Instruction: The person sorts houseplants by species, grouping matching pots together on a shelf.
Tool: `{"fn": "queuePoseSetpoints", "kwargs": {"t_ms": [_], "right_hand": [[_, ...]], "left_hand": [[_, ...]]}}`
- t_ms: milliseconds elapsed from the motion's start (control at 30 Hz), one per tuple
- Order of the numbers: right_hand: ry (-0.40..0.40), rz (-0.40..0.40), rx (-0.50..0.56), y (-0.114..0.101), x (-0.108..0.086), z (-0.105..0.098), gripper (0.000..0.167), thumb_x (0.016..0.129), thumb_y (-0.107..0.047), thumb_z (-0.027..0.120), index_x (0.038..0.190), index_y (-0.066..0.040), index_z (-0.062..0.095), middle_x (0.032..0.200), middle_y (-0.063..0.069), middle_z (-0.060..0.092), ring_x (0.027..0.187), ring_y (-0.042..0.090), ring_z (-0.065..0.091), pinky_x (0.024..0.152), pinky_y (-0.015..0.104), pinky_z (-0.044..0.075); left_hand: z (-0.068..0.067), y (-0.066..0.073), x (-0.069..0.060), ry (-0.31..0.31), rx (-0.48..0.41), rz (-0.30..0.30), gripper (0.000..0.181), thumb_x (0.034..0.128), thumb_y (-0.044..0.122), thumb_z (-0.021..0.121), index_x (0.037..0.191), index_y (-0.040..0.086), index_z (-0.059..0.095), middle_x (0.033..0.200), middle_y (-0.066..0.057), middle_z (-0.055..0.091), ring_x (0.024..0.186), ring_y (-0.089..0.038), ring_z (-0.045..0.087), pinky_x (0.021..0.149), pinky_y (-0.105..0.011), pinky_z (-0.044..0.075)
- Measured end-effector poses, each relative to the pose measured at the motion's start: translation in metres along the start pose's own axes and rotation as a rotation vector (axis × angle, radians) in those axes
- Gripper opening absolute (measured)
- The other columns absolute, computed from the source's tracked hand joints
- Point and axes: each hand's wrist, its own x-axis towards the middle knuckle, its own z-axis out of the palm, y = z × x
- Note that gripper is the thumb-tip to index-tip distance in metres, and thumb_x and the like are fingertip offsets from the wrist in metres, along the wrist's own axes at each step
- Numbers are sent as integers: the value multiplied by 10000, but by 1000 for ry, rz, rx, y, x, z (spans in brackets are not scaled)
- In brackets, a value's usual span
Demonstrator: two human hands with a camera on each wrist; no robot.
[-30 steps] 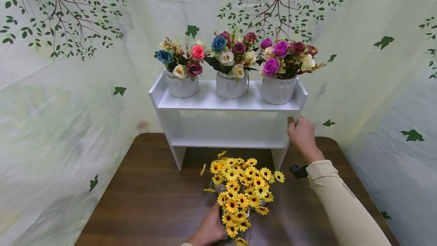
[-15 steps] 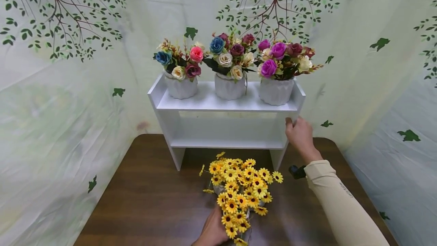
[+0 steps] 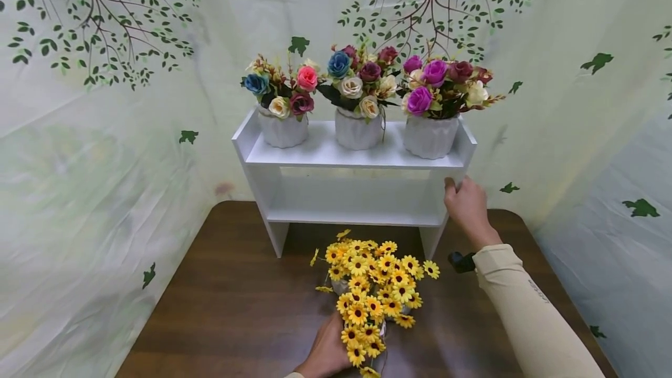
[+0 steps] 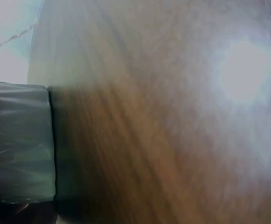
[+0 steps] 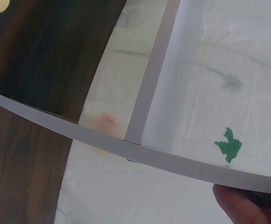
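My left hand (image 3: 328, 347) holds a pot of yellow daisy-like flowers (image 3: 370, 296) near the front of the table. The blooms cover most of the pot and some of the fingers. In the left wrist view the pale pot (image 4: 18, 144) shows at the left, with a fingertip on it. Whether its base touches the table I cannot tell. At the right side panel of a white two-tier shelf (image 3: 346, 162), my right hand (image 3: 467, 209) grips the panel's edge. The right wrist view shows fingers (image 5: 238, 203) against that panel (image 5: 172, 163).
Three white pots of mixed roses, left (image 3: 283, 130), middle (image 3: 359, 130) and right (image 3: 430, 136), stand on the shelf's top tier. The shelf is at the back of a brown wooden table (image 3: 220, 296). A leaf-printed cloth (image 3: 131, 156) hangs behind and at both sides.
The head view has shifted slightly. Both hands keep their places on the pot and the shelf.
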Motion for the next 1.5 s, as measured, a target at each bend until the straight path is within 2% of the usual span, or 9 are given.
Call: {"fn": "queuePoseSetpoints", "kwargs": {"t_ms": [167,300,500,633,767,933,1033,1267,1500], "right_hand": [[-3,-18,3,-1,3,1,303,994,-142,481,729,0,514,600,139,503,574,302,458,513,337,313],[-17,-4,-5,-1,3,2,320,1000,-151,476,706,-25,479,585,109,471,562,288,445,504,321,301],[-15,0,-5,-1,3,1,330,999,-158,472,690,-40,457,587,124,481,563,300,451,507,336,310],[-1,-5,-11,-1,3,0,343,990,-151,478,667,-40,446,603,153,500,590,322,454,526,364,321],[-6,0,-11,-1,3,0,345,992,-155,482,668,-43,447,604,146,495,598,324,454,535,358,320],[-15,6,-4,-2,2,0,347,995,-161,480,670,-45,443,594,110,459,587,303,436,530,335,304],[-20,9,-2,-2,2,0,341,995,-157,473,678,-35,445,598,115,456,582,300,433,523,348,308],[8,-8,11,-1,1,-1,304,986,-157,490,756,33,550,686,230,586,650,363,504,587,480,403],[17,-2,18,0,-1,-2,303,981,-149,494,767,55,560,726,278,607,673,405,524,630,551,428]], "left_hand": [[-2,2,-1,29,-7,6,809,788,564,765,1421,168,452,1330,-1,616,1182,-177,619,885,-343,561],[-14,9,-1,67,-17,57,824,742,518,824,1390,143,478,1290,-2,646,1157,-159,630,900,-325,560],[-55,34,4,169,53,229,832,675,446,883,1338,92,524,1197,-23,686,1063,-169,680,871,-332,576],[-86,54,9,210,100,291,792,665,427,873,1310,107,544,1154,-4,698,1014,-131,685,838,-318,581],[-111,69,13,200,117,310,754,681,415,859,1298,113,546,1134,7,688,991,-102,672,816,-308,579],[-132,81,17,157,79,276,781,702,386,857,1354,134,509,1203,14,662,1025,-104,666,838,-307,577],[-140,85,19,146,75,273,811,688,370,865,1373,141,493,1220,11,654,1021,-109,672,836,-302,580],[-153,93,30,123,91,293,811,701,372,856,1380,143,477,1222,8,651,1023,-110,668,844,-305,578],[-163,105,59,65,42,286,759,722,367,862,1355,153,503,1224,0,659,1069,-136,663,898,-348,564]]}}
